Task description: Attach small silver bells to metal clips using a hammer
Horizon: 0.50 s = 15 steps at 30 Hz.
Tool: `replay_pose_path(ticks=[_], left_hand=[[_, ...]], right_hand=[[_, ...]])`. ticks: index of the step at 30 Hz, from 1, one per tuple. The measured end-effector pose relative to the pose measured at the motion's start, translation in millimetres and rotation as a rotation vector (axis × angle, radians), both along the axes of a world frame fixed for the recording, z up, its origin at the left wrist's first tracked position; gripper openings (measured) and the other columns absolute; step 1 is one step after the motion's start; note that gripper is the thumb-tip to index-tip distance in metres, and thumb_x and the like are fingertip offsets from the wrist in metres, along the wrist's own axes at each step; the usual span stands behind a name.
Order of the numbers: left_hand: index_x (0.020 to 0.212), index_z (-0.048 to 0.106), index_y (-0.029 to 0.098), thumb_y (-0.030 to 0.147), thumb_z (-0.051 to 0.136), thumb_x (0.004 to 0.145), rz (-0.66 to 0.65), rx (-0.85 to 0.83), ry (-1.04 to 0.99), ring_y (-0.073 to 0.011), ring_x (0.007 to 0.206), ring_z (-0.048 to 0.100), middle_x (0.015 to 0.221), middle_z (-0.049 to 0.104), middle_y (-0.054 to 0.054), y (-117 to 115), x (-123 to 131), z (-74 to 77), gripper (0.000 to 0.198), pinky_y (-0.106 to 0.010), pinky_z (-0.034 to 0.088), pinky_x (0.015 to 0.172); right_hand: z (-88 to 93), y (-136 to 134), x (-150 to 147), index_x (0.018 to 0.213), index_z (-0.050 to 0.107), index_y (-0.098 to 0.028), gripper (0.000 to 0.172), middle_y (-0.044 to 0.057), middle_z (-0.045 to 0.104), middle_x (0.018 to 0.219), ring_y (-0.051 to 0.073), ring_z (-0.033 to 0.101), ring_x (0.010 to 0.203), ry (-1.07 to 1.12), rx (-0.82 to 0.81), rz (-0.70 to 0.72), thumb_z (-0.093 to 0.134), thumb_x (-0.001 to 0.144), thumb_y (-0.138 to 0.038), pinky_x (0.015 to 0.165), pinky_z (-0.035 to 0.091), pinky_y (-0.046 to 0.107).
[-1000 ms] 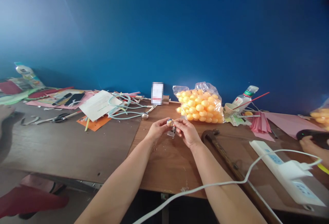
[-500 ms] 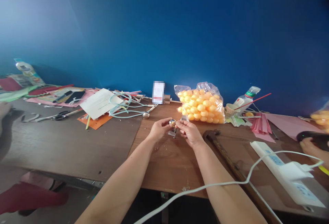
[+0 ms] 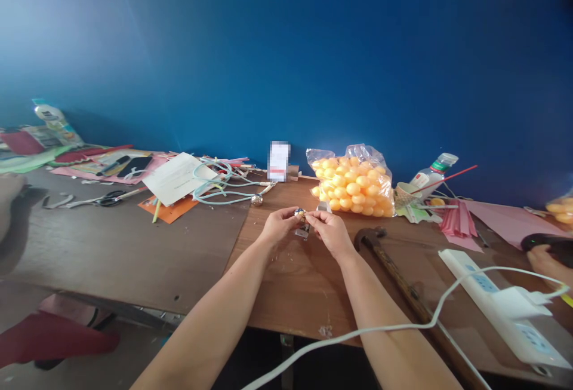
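Observation:
Above the middle of the brown table, my left hand (image 3: 278,226) pinches a small shiny silver, ball-like piece (image 3: 300,214), which shows some gold. My right hand (image 3: 330,232) is closed in a pinch at the right side of the same piece. Its exact kind is too small to make out. Just beneath the fingertips lies a small silver block (image 3: 303,233), partly hidden by the hands. Another grey piece (image 3: 323,206) shows behind my right fingers. To the left of my hands rests a shiny silver ball (image 3: 256,199), near the pale blue cords (image 3: 215,200).
A clear bag of orange balls (image 3: 353,187) stands behind my hands. At right are a hammer (image 3: 389,264), a power strip (image 3: 505,309) and a white cable (image 3: 358,331) crossing my right forearm. Scissors (image 3: 105,200) and papers (image 3: 176,181) lie left. Another person's hand (image 3: 548,261) shows far right.
The whole view has shifted slightly, so things sit a little further right. My hands keep their pinch on the small silver piece, with barely any movement.

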State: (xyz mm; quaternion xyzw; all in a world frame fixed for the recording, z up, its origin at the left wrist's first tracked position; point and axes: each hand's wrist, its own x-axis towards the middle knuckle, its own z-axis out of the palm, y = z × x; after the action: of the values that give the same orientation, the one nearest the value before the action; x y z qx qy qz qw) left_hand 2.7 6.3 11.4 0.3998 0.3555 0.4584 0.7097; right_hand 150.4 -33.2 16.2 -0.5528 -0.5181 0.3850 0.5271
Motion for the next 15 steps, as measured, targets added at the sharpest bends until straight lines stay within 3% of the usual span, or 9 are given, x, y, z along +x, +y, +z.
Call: replay_pose_path(ticks=[3, 7, 11, 15], left_hand=[[0.095, 0.07, 0.011, 0.027, 0.085, 0.057, 0.013, -0.001, -0.014, -0.0216, 0.084, 0.069, 0.097, 0.072, -0.012, -0.1, 0.3, -1.0, 0.044, -0.039, 0.052, 0.088], [0.093, 0.07, 0.011, 0.029, 0.085, 0.056, 0.021, 0.009, -0.011, -0.0216, 0.083, 0.068, 0.096, 0.072, -0.011, 0.6, 0.9, -2.7, 0.044, -0.038, 0.052, 0.087], [0.095, 0.07, 0.011, 0.029, 0.085, 0.055, 0.027, 0.013, 0.005, -0.0211, 0.084, 0.068, 0.098, 0.071, -0.011, 1.2, 1.3, -2.6, 0.046, -0.038, 0.052, 0.087], [0.097, 0.07, 0.011, 0.032, 0.085, 0.055, 0.022, 0.021, 0.014, -0.0201, 0.083, 0.067, 0.099, 0.071, -0.011, 0.1, 0.4, -0.2, 0.048, -0.037, 0.052, 0.086]], right_hand=[[-2.1, 0.0, -0.9, 0.083, 0.073, -0.022, 0.026, 0.003, 0.07, 0.073, 0.017, 0.059, 0.064, -0.092, 0.081, -0.012, 0.069, 0.071, -0.044, 0.059, 0.046, 0.029], [-5.8, -0.3, -5.9, 0.079, 0.071, -0.024, 0.016, 0.004, 0.071, 0.08, 0.02, 0.063, 0.072, -0.18, 0.177, -0.042, 0.067, 0.074, -0.039, 0.071, 0.049, 0.034], [-4.5, -2.6, -9.5, 0.077, 0.068, -0.024, 0.015, 0.004, 0.07, 0.078, 0.02, 0.061, 0.068, -0.237, 0.217, -0.076, 0.065, 0.077, -0.039, 0.068, 0.049, 0.034], [2.9, -6.7, -9.3, 0.08, 0.065, -0.022, 0.022, 0.003, 0.066, 0.066, 0.017, 0.058, 0.058, -0.106, 0.148, -0.07, 0.064, 0.077, -0.044, 0.053, 0.048, 0.03]])
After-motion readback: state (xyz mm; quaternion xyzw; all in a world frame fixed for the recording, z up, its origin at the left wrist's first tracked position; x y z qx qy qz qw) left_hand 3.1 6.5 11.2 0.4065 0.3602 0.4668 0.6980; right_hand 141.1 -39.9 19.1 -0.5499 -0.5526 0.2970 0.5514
